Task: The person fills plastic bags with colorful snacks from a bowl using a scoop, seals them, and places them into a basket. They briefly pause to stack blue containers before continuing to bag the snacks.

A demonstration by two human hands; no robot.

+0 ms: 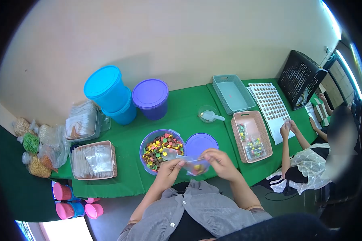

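Both my hands are at a small clear plastic bag (pixel 197 167) with a few colored candies inside, held just above the table's front edge. My left hand (pixel 170 172) is closed on the bag's left side. My right hand (pixel 221 164) pinches its upper right edge. Behind the bag stands a purple tub (pixel 141 149) full of round red, yellow, green and brown candies (pixel 159 149). A clear scoop (pixel 171 153) lies on the candies, close to my left fingers; its handle end is hard to make out. A purple lid (pixel 202 144) lies right of the tub.
Left are a basket of flat plastic bags (pixel 94 160) and bagged snacks (pixel 31 142). Blue tubs (pixel 108 94) and a purple lidded tub (pixel 150 100) stand behind. Right are a pink basket (pixel 251 138), teal basket (pixel 232 94), sticker sheets (pixel 271 104) and another person's hands (pixel 287 127).
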